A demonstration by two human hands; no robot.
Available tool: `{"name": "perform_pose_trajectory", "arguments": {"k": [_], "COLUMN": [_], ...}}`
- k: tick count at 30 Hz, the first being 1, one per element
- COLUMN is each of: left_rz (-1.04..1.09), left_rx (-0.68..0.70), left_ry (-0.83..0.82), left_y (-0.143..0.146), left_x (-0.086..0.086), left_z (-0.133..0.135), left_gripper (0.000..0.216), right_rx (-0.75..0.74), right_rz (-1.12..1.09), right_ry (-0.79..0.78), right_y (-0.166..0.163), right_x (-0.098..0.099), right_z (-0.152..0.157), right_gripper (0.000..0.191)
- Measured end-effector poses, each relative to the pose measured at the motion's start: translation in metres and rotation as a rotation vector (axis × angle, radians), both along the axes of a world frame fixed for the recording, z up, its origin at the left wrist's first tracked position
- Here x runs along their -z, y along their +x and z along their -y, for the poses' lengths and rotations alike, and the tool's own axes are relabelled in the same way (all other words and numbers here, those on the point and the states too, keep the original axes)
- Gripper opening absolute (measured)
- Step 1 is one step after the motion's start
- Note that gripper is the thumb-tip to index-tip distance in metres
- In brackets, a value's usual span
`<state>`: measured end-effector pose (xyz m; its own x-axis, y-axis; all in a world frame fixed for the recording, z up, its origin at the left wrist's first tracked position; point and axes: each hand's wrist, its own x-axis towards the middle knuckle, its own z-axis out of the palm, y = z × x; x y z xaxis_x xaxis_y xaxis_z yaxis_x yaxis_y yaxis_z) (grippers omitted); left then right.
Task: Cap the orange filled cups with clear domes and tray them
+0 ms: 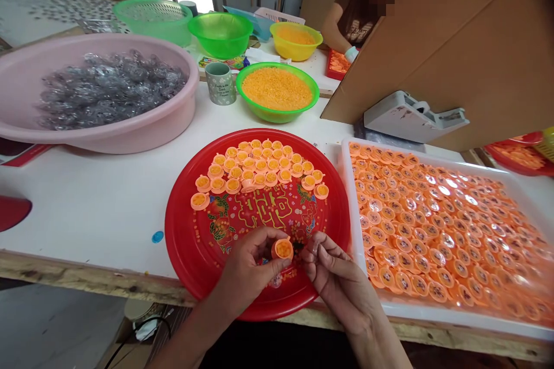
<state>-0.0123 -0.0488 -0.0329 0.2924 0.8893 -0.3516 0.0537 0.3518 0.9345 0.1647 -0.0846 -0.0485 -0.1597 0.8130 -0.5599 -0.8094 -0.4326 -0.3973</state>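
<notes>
My left hand [255, 262] pinches a small orange plastic cup [284, 249] with yellow bits inside, its open top facing up. Close beside it, my right hand [331, 265] is closed, its fingertips on a small clear plastic piece [315, 249] whose exact shape I cannot make out. Both hands are over the front part of a round red tray [186, 242] with a printed pattern. Toward the tray's back stand several similar orange cups [259, 165] filled with yellow bits.
At right lies a white tray [347, 184] of capped orange pieces. Behind are a green bowl [277, 116] of yellow bits, a mug [220, 84], and a pink basin [173, 127] of clear plastic pieces. A cardboard panel [454, 46] rises at right; two people work beyond.
</notes>
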Motion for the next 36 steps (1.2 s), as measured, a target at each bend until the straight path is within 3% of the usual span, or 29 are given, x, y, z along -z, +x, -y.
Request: {"name": "perform_pose_trajectory", "arguments": {"k": [5,11,22,27,31,36], "left_rz": [-0.007,-0.008,-0.145,-0.228,-0.166,0.020], "left_rx": [0.029,0.042,0.033,0.024,0.048,-0.028], "left_ry": [-0.018,0.014,0.473,0.701,0.526,0.171], "left_y": [0.001,0.003,0.011,0.015,0.015,0.014], "left_x": [-0.002,0.004,0.016,0.020,0.017,0.017], "left_z": [0.000,0.003,0.008,0.012,0.015,0.013], "left_gripper": [0.026,0.022,0.018,0.025,0.037,0.024], "right_rx": [0.019,-0.034,-0.007,-0.081,-0.062,-0.057], "right_rz": [0.059,0.333,0.511,0.833,1.152,1.314], "right_ry": [0.090,0.193,0.174,0.265,0.360,0.489], "right_y": [-0.002,0.000,-0.013,-0.012,-0.010,-0.013], "right_x": [0.002,-0.001,0.003,0.009,0.009,0.005], "right_z": [0.000,0.002,0.004,0.007,0.009,0.009], "right_gripper": [0.017,0.016,0.018,0.010,0.006,0.009]}}
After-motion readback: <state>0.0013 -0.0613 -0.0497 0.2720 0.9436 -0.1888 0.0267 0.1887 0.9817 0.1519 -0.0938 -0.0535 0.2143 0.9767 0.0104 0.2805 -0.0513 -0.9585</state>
